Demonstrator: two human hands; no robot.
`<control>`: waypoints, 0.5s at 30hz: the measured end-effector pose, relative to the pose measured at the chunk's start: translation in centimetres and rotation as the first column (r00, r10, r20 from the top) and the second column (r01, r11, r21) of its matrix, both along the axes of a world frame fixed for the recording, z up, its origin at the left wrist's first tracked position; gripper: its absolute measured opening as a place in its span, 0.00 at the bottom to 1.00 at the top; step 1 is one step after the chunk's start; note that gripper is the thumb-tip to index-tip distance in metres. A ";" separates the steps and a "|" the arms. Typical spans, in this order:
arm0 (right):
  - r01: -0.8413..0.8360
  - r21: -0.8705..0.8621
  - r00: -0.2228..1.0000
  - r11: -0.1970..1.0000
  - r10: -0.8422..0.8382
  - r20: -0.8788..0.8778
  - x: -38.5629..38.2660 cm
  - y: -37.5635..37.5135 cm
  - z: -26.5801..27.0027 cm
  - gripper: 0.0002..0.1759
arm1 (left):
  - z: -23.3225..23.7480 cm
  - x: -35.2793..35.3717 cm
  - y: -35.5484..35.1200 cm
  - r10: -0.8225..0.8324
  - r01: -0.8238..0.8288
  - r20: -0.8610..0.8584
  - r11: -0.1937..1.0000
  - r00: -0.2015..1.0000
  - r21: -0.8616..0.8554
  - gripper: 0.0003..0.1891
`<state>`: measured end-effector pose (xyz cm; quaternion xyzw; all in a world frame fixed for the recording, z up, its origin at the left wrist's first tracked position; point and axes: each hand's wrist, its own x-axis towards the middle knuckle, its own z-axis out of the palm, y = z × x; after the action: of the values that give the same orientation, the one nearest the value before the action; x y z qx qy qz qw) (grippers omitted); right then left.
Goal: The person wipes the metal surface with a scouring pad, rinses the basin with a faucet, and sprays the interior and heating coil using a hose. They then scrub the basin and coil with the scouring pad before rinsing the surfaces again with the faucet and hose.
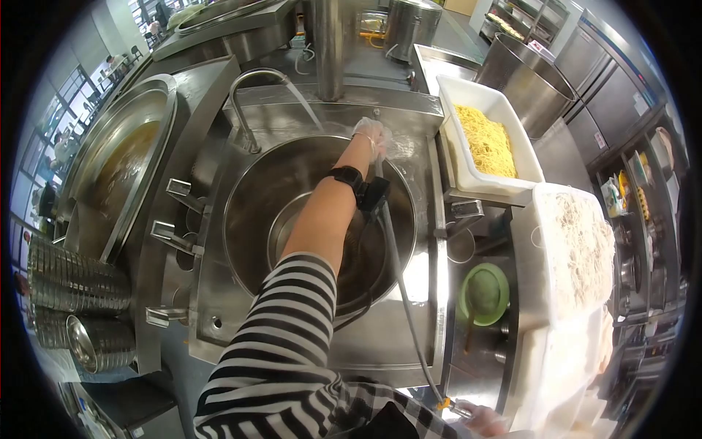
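My left hand (374,139), in a clear glove, reaches across a large round steel pot (245,219) to its far rim. Its fingers are curled round something small that the hand itself hides. A grey hose (404,293) runs from near that wrist, over the pot, down to the lower right. There my right hand (486,421), also gloved and partly cut off by the frame's edge, grips the hose's metal end beside a yellow clamp (442,404). A curved steel faucet (245,106) stands at the pot's far left, with a pale stream, apparently water, falling from it.
Yellow noodles (485,143) fill a white tub at the right; pale noodles (578,245) fill another nearer me. A green bowl (484,294) sits below the counter edge. Left are a wide pan of brownish liquid (128,168), steel handles (172,235) and stacked metal bowls (77,285).
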<state>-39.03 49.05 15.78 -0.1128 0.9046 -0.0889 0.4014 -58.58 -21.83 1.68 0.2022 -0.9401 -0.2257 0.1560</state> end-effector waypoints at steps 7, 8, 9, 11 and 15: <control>-0.385 0.307 0.923 0.871 0.366 0.119 -2.1 -1.1 -1.0 0.23 | 4.2 0.0 3.0 -0.052 0.055 -0.053 0.997 0.997 0.054 0.11; -0.400 0.330 0.916 0.855 0.375 0.139 -2.2 -1.3 -1.0 0.25 | 4.1 -0.6 3.1 -0.002 0.048 -0.127 0.932 0.992 0.360 0.12; -0.406 0.342 0.914 0.848 0.375 0.155 -2.3 -1.6 -1.0 0.27 | 4.0 -1.0 3.3 0.069 0.060 -0.178 0.773 0.982 0.632 0.13; -0.422 0.376 0.906 0.825 0.396 0.148 -2.2 -2.6 -0.4 0.28 | 4.2 -1.5 3.6 0.192 0.115 -0.205 0.397 0.960 0.911 0.15; -0.402 0.406 0.913 0.820 0.393 0.111 -2.2 -3.0 -0.5 0.31 | 4.8 -1.2 3.6 0.255 0.136 -0.223 0.319 0.941 0.938 0.15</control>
<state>-41.25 46.06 15.29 -0.2086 0.8541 0.1924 0.4360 -59.79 -18.27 6.45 0.2490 -0.5819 -0.7547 0.1725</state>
